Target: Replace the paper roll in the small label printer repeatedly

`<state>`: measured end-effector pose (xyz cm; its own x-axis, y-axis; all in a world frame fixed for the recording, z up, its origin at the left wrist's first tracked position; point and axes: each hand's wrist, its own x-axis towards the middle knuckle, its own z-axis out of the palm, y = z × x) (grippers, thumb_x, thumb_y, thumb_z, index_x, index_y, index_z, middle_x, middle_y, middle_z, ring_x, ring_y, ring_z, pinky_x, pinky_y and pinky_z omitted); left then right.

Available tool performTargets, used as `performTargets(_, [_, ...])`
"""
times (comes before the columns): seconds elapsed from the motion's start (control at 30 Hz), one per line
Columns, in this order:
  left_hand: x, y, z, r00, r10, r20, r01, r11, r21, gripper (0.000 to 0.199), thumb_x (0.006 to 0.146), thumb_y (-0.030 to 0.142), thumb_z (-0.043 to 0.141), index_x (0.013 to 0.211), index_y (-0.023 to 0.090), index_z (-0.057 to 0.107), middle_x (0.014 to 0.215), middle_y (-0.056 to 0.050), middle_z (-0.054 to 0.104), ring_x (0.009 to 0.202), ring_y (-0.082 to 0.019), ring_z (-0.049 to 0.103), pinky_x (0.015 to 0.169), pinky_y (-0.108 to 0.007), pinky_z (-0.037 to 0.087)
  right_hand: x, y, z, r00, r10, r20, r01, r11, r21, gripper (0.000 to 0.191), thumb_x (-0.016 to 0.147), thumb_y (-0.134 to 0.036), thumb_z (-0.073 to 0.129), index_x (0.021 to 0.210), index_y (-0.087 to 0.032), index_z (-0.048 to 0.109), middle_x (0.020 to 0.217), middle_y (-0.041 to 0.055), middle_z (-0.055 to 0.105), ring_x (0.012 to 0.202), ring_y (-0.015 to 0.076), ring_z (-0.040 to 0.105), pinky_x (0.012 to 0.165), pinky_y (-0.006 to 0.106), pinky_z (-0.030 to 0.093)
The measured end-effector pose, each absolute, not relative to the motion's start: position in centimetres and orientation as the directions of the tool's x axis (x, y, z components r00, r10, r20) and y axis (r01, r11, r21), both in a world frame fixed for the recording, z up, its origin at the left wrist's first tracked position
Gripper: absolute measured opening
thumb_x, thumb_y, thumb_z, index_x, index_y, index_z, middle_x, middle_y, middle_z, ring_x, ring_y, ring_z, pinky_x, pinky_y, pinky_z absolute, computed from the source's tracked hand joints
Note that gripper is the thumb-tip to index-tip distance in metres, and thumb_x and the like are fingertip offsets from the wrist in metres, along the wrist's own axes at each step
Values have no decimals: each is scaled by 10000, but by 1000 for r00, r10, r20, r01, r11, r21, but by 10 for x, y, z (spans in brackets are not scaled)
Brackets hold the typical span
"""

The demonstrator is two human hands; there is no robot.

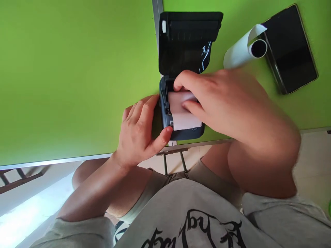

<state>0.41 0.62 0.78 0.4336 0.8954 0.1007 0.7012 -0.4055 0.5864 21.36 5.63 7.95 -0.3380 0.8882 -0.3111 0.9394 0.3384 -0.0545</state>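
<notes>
A small dark printer [183,133] lies near the table's front edge, its black lid [181,51] raised away from me. White paper [186,119] fills its compartment and hangs over the front. My left hand [142,129] steadies the printer's left side, thumb at the front corner and the other fingers along the side. My right hand [207,96] reaches in from the right, with the thumb on the paper and the index finger curled at the compartment's back edge. The other right fingers are hidden.
A white paper roll [239,53] with a loose end lies on the green table [77,79], to the right of the lid. Beside it is a black tablet or phone [292,48]. A metal seam runs behind the printer. My legs are under the table's front edge.
</notes>
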Motion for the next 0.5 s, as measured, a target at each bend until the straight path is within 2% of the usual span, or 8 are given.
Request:
performTargets(0.1, [4, 6, 8, 425, 902, 73, 711, -382, 590, 687, 1029, 724, 316, 1513, 248, 424, 1434, -141, 643, 1286, -342, 642, 1058, -526, 492, 219, 58, 69, -347, 912, -217, 929, 303, -211, 195, 947, -280, 564, 1106, -291, 676, 685, 1, 595, 537, 133, 401, 618, 294, 176])
performTargets(0.2, [4, 6, 9, 417, 907, 55, 719, -367, 591, 701, 1016, 749, 299, 1514, 268, 411, 1438, -137, 640, 1288, -353, 640, 1051, -547, 497, 228, 61, 58, -408, 910, -77, 851, 348, -392, 189, 866, -243, 636, 1042, -296, 684, 688, -13, 593, 548, 122, 355, 610, 288, 177])
performTargets(0.37, [5, 6, 10, 418, 907, 51, 721, -365, 589, 707, 1017, 753, 281, 1513, 266, 405, 1437, -139, 642, 1286, -347, 644, 1050, -545, 503, 236, 63, 53, -438, 899, 0, 763, 372, -529, 233, 803, -209, 624, 1019, -269, 688, 725, -38, 648, 565, 109, 433, 568, 280, 257])
performTargets(0.5, [6, 7, 10, 416, 908, 57, 720, -367, 589, 712, 1015, 760, 286, 1502, 259, 419, 1430, -139, 646, 1287, -340, 643, 1056, -545, 507, 244, 59, 58, -458, 885, 86, 569, 365, -737, 256, 773, -186, 664, 1021, -249, 673, 875, -51, 698, 569, 62, 482, 537, 266, 355])
